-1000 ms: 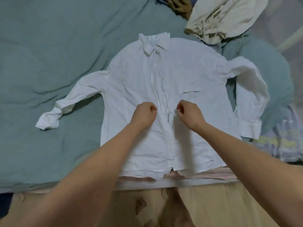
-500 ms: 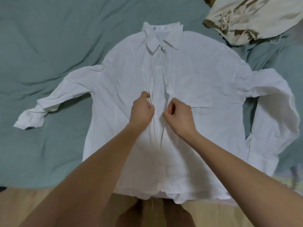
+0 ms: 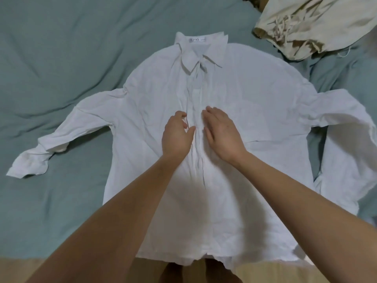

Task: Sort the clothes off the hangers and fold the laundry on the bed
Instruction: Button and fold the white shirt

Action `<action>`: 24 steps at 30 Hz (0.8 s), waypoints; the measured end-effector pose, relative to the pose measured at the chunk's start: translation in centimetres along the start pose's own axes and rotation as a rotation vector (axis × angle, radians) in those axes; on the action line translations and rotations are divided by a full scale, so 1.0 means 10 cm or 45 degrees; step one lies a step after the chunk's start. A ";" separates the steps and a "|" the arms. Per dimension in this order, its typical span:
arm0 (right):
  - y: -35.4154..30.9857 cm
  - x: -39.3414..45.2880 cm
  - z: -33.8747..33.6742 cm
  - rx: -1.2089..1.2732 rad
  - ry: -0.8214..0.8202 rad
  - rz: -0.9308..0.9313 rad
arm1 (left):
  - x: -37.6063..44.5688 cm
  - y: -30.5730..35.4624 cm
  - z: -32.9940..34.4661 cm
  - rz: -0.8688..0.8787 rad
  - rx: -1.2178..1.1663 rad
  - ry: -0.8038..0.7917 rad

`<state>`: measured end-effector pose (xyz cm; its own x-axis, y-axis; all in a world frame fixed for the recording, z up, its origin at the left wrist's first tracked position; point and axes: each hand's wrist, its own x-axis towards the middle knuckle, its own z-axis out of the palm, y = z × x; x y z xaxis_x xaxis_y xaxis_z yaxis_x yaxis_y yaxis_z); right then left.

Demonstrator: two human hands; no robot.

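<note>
A white shirt (image 3: 234, 111) is laid front-up across the middle of the bed (image 3: 61, 58), its collar (image 3: 201, 52) pointed toward the far edge and its hem hung just over the near edge. One sleeve is stretched out toward the left edge, the other bent down along the right edge. The left hand (image 3: 177, 135) is rested on the shirt just left of the button placket with fingers loosely bent (nothing is seen to be pinched). The right hand (image 3: 222, 132) is laid flat, fingers straight and together, just right of the placket. A cream garment (image 3: 310, 23) is heaped at the far right corner.
</note>
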<state>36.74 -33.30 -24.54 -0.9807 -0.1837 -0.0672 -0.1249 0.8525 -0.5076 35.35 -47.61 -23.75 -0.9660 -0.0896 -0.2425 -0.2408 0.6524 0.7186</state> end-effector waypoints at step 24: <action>0.19 2.17 -0.75 0.591 -0.294 0.291 | 0.50 0.52 -0.09 0.131 0.176 0.076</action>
<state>14.10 -32.00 -20.55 -0.9102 -0.1665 -0.3792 0.2169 0.5883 -0.7790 29.15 -45.36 -20.69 -0.9897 -0.0588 -0.1306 -0.1295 0.7572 0.6402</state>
